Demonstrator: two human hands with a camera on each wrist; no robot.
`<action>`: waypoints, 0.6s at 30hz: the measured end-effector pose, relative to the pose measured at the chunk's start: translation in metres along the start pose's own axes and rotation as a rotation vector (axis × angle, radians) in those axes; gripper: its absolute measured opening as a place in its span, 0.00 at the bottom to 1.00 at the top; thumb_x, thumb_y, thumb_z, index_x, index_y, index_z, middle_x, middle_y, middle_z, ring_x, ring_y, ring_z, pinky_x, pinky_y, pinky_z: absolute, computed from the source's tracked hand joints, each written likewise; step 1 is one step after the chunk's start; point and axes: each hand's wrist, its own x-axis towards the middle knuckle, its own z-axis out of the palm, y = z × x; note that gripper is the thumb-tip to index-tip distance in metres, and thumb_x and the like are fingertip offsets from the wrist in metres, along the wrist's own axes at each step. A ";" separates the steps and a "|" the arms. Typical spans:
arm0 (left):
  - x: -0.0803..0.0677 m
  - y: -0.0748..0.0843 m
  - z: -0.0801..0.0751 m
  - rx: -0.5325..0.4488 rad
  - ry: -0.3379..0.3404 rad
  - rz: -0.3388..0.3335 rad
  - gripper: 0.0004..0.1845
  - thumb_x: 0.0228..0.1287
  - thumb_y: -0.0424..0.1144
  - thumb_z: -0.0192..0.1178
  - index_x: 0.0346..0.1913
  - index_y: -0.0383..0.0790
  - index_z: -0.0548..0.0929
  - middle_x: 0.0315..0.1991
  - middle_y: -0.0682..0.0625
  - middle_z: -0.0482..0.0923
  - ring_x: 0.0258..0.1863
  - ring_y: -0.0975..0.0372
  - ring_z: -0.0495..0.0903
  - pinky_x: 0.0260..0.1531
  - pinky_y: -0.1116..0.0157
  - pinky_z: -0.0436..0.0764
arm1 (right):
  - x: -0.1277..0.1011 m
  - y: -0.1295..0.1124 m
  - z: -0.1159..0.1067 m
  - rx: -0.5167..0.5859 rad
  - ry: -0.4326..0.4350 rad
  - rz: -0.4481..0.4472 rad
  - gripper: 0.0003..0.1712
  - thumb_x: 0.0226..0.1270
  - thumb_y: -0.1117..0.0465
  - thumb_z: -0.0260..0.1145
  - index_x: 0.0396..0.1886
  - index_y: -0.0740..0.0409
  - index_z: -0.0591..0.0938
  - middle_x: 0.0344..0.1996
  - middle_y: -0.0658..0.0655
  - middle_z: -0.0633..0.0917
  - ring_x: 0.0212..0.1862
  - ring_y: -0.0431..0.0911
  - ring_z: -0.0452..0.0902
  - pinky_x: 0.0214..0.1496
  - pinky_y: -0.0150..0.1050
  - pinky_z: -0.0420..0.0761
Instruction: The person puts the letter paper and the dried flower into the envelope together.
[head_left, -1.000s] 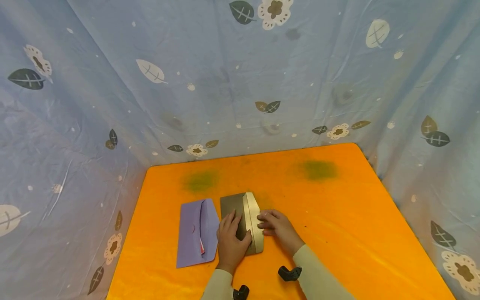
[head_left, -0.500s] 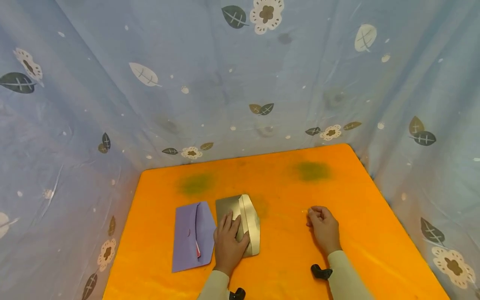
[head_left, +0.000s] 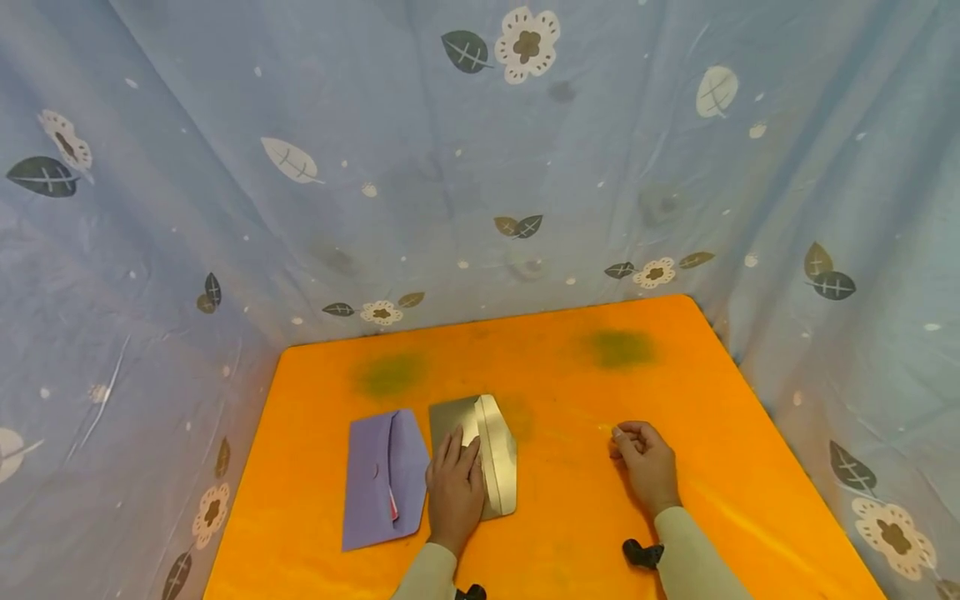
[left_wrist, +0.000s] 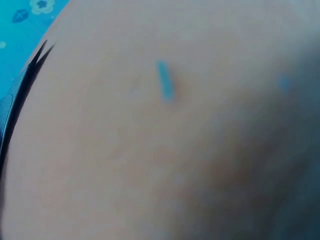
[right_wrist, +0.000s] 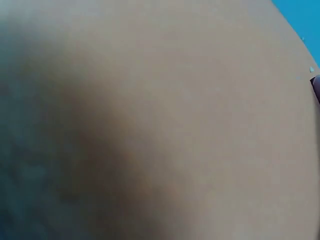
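A gold envelope (head_left: 498, 467) lies on the orange table with its pointed flap folded out to the right. My left hand (head_left: 454, 504) rests flat on its body, fingers extended. Off to the right, my right hand (head_left: 649, 468) pinches a small, thin, see-through strip (head_left: 604, 428) between thumb and fingertips, held low over the table. Left of the gold envelope is a purple envelope (head_left: 366, 483), its flap open too, with a bit of red and white paper (head_left: 393, 506) showing in the slot. Both wrist views are mostly filled by blurred skin.
The orange tabletop (head_left: 555, 375) has two greenish smudges toward the back. Blue curtains (head_left: 450, 167) printed with leaves and flowers hang behind and along both sides. A black wrist device (head_left: 642, 553) sits at my right sleeve.
My right hand has left the gold envelope's flap and moved right, now pinching the thin strip. My left hand stays on the envelope. The head view has shifted slightly.
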 end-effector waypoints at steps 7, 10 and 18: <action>-0.001 -0.003 0.000 -0.011 0.010 0.012 0.18 0.81 0.36 0.63 0.67 0.42 0.89 0.76 0.41 0.75 0.76 0.41 0.70 0.65 0.30 0.68 | -0.003 -0.002 -0.001 0.024 -0.028 0.008 0.21 0.83 0.52 0.68 0.61 0.65 0.84 0.44 0.65 0.88 0.38 0.49 0.90 0.43 0.35 0.88; -0.003 -0.003 0.001 -0.045 0.005 -0.003 0.18 0.80 0.36 0.63 0.67 0.40 0.88 0.75 0.41 0.75 0.75 0.40 0.70 0.64 0.29 0.67 | -0.006 -0.004 -0.006 0.008 -0.076 0.026 0.25 0.84 0.49 0.67 0.65 0.64 0.82 0.49 0.66 0.87 0.41 0.50 0.90 0.45 0.34 0.87; 0.007 -0.011 -0.025 -0.084 -0.164 -0.028 0.28 0.76 0.43 0.69 0.73 0.35 0.82 0.78 0.38 0.71 0.77 0.38 0.67 0.65 0.26 0.64 | -0.002 -0.029 -0.003 -0.333 -0.281 -0.170 0.34 0.82 0.45 0.68 0.74 0.62 0.77 0.65 0.62 0.81 0.61 0.58 0.80 0.60 0.55 0.83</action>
